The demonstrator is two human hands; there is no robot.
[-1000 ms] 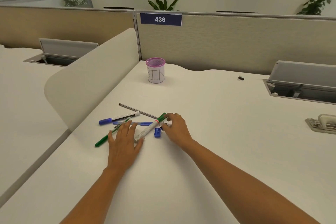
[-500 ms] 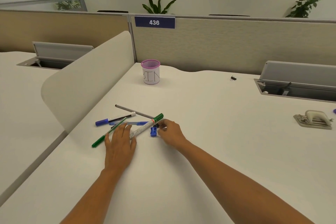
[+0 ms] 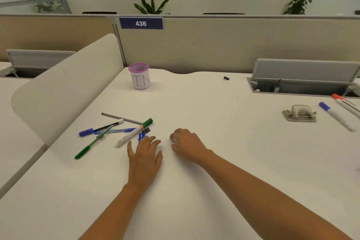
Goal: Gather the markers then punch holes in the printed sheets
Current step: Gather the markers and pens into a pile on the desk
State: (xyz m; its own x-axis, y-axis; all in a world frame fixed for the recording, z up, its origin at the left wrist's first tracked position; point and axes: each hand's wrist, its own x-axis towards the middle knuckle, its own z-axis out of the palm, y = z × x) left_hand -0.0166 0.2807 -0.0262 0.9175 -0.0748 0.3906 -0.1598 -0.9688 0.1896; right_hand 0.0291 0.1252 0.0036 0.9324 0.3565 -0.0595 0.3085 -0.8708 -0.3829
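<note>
Both hands seen flat-ish on white surface (image 3: 194, 210), nothing held. Left hand (image 3: 145, 155): palm down, fingers (image 3: 153, 143) spread apart, tips just beside blue cap (image 3: 141, 136); contact w/ cap can't be told. Right hand (image 3: 188, 145): fingers curled loosely under, empty, just right of left hand.

Marker pile taken as ref. landmark: green-capped white marker (image 3: 134, 132) lying diagonal, just beyond left hand. Left of it: blue-capped marker (image 3: 100, 127), blue pen (image 3: 115, 131), green pen (image 3: 93, 142), all crossing/touching. Grey pen (image 3: 120, 118) at far edge of pile. Small black binder clip (image 3: 147, 129) touching green-capped marker.

Pink-rimmed cup (image 3: 139, 76) labelled "BIN" well beyond pile, upright, near partition. 2nd binder clip (image 3: 226, 78) far right of cup.

Hole punch (image 3: 300, 113) well right of pile, upright on surface. Just right of punch: blue-capped marker no. 2 (image 3: 336, 116) and red-capped marker (image 3: 345, 103), partly cut by frame edge. Printed sheets not identifiable.
</note>
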